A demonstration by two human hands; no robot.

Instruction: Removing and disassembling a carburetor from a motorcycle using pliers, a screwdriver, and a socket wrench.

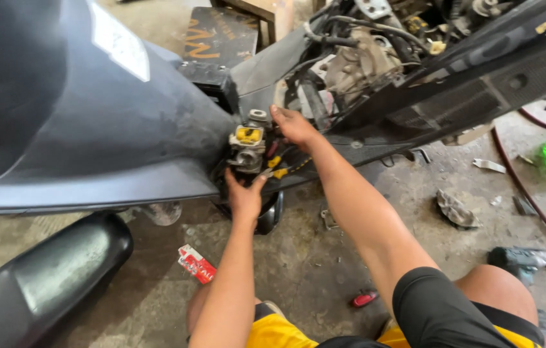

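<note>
Carburettor, centre of frame: grimy grey metal body with a yellow top plate and round cap, held upright against the scooter's dark underside; yellow-tipped wires just right of it.

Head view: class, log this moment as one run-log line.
left hand: holds carburetor from below | right hand: touching beside it | scooter body: opened

Carburettor: dull cast metal w/ glossy yellow plastic cap. Scooter panel: matt dusty black plastic. Floor: rough stained concrete. Seat: smooth semi-gloss vinyl.
</note>
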